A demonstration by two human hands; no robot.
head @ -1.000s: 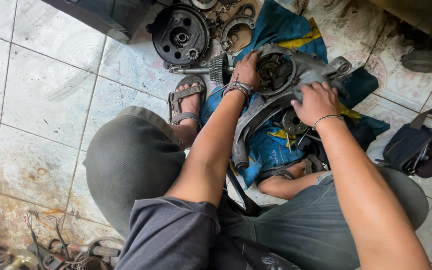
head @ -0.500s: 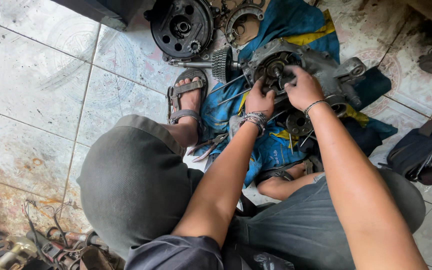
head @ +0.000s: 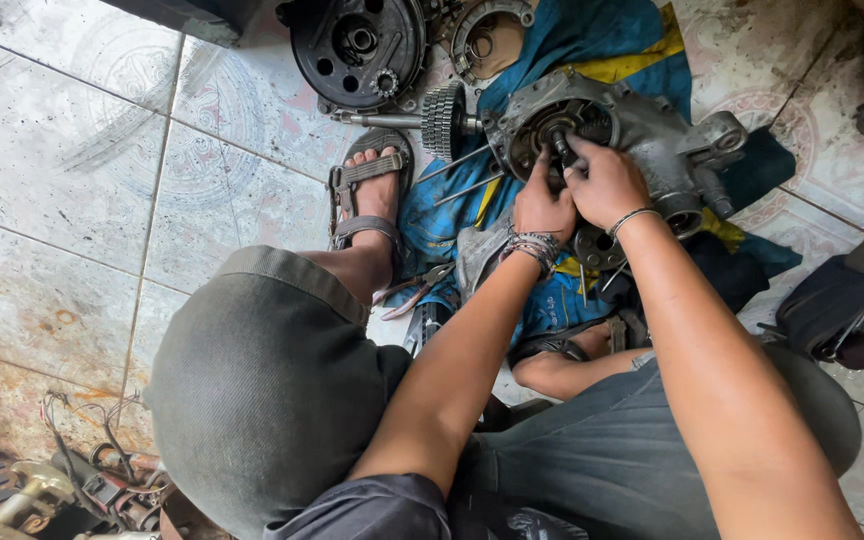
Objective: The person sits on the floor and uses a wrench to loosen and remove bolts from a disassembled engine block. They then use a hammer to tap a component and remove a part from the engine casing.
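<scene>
Engine case (head: 652, 135) grey, greasy, round opening; both hands: left hand (head: 542, 205) resting on it, right hand (head: 602, 180) pinching shaft (head: 559, 145).

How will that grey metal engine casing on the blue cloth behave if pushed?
The engine casing is thick cast metal, so probably heavy and rigid. Resting on the blue cloth, it may drag the fabric rather than slide. Its grimy surface looks oily, likely slippery for both hands.

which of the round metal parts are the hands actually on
The grey engine casing on the blue cloth; both hands work at its round opening. The black drum and the toothed gear lie untouched further left.
</scene>
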